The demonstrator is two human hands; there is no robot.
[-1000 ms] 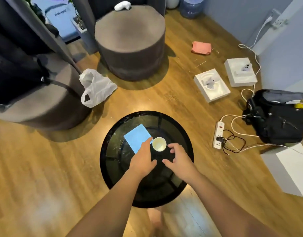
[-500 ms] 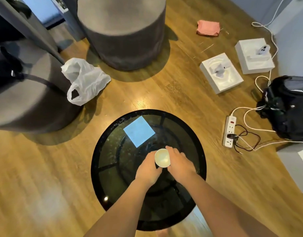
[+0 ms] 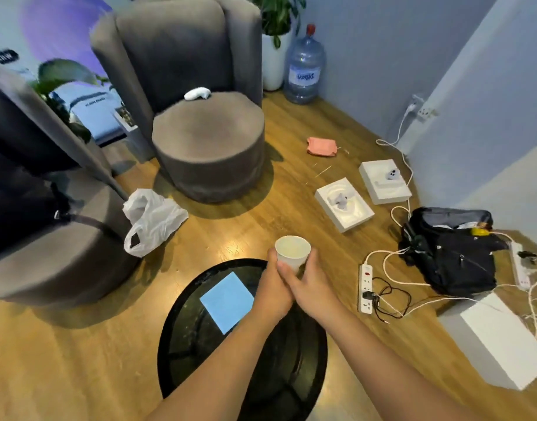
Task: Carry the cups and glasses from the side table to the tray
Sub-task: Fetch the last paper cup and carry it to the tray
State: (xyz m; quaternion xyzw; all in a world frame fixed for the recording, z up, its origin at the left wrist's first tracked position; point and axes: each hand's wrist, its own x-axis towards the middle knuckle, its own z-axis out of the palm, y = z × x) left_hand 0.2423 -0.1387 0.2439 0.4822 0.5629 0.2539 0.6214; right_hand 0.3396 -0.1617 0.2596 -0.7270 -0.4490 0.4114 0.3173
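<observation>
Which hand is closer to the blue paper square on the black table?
Left. The left hand is just right of the blue paper square, almost at its edge; the right hand lies farther right, beyond the left hand.

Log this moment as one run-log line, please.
phase: carrying | held: paper cup, left hand and right hand | side table: blue sheet | tray: unseen

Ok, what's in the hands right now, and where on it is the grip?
A white paper cup, held upright by both hands: the left hand and right hand wrap its lower wall and base from either side, the rim left free.
</observation>
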